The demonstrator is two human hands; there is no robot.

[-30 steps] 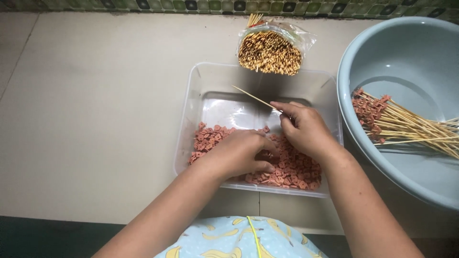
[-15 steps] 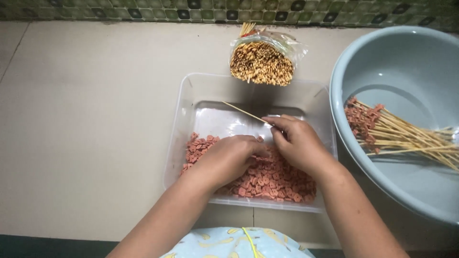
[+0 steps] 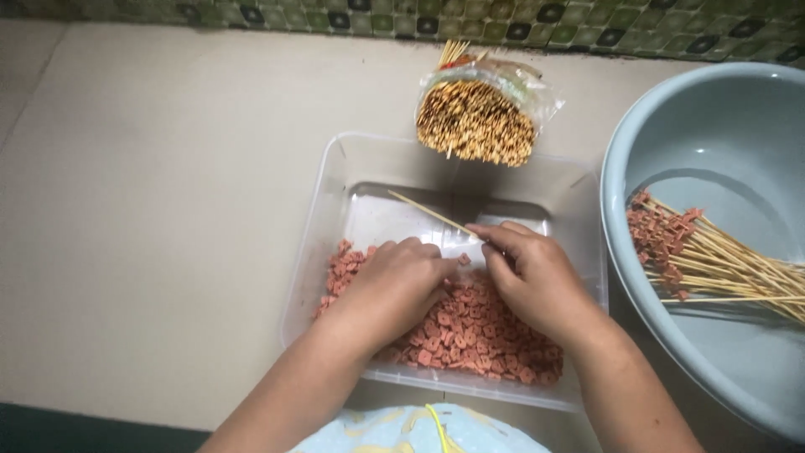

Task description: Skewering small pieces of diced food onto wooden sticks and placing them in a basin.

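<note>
Small reddish-pink sausage slices (image 3: 470,331) lie heaped in the near part of a clear rectangular plastic tray (image 3: 335,180), close to the person, so both hands can reach them without stretching; the far part of the tray is bare. The right hand (image 3: 532,281) has its fingers closed around a thin bamboo skewer (image 3: 432,214), which it holds low with the free end pointing to the far left, over the bare tray bottom. The left hand (image 3: 398,285) rests on the slices, fingers curled down and pinched together near the skewer; whether it already has a slice between the fingertips cannot be told. A plastic bag of unused bamboo skewers (image 3: 478,117) lies just beyond the far edge of the tray, its open end turned towards the person, easy to draw from. On the right, a large pale blue plastic basin (image 3: 713,117) holds a bundle of loaded skewers (image 3: 713,268), their meat ends together on the left side.
</note>
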